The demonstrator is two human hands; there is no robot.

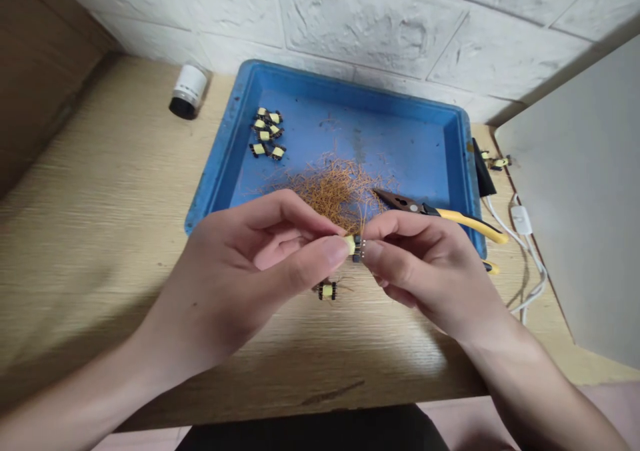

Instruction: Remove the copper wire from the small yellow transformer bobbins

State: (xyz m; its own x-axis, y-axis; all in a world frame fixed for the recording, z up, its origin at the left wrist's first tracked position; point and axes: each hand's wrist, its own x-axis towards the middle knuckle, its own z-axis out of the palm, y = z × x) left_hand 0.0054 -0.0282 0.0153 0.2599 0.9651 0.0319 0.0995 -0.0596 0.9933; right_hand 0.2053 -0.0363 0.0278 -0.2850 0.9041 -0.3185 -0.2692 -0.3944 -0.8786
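Left hand (240,271) and right hand (425,264) nearly close, thumbs and fingertips pinching a small yellow-taped transformer (353,246) between them, above the wooden desk (100,204). Behind it, fine copper wire clippings (333,187) heap in a blue plastic tray (350,81), with yellow-handled pliers (450,214) lying across its rim.

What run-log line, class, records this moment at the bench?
left hand: pinches yellow-taped transformer | right hand: pinches it too | nearby: copper wire clippings in blue plastic tray, yellow-handled pliers
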